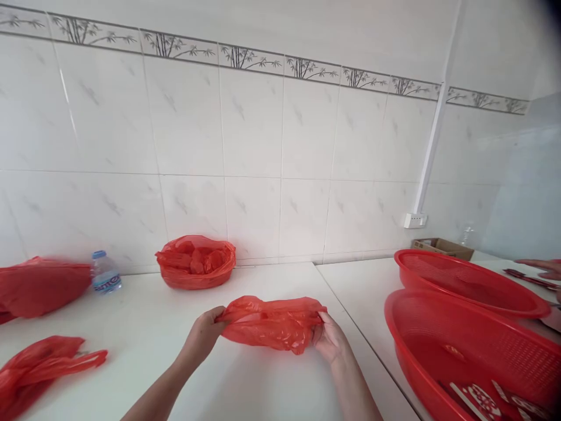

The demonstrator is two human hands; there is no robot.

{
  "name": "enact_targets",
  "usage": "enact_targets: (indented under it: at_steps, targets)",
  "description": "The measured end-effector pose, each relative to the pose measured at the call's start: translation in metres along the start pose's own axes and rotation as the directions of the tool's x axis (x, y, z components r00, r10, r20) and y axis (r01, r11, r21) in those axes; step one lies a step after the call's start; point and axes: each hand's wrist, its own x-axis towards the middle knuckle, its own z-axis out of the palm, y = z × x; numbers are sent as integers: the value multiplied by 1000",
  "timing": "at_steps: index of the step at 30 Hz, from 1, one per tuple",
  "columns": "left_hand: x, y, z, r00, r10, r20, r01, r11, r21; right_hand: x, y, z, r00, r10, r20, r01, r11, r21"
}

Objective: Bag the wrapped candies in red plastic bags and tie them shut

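A thin red plastic bag is stretched sideways between my two hands, above the white tabletop. My left hand pinches its left end, thumb on top. At the other end my right hand grips the bag near its edge, with some fingers hidden behind the plastic. Whether anything lies inside the bag I cannot make out. Beyond it, against the wall, sits a red basket lined with red plastic and filled with bunched red bags.
On the left are a loose red bag, a bulky red bag and a water bottle. Two red baskets stand right; the nearer holds patterned pieces. Another person's hand shows at far right, near a cardboard box.
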Motion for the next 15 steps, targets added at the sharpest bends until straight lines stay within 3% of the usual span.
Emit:
enact_targets:
  at_steps: [4,7,10,15]
  targets:
    - [4,-5,13,987,-105,-125,77,975,-207,-6,-5,-1,999,13,46,-10,998,-67]
    - [7,-3,24,958,-201,-203,101,904,-417,-8,-3,1,997,9,71,2,989,-149]
    - [11,1,34,936,-267,-230,71,780,-621,-4,4,0,1000,-14,17,17,966,-259]
    - [15,7,44,943,-307,-127,49,507,-860,3,9,-4,996,-4,-88,-25,945,-327]
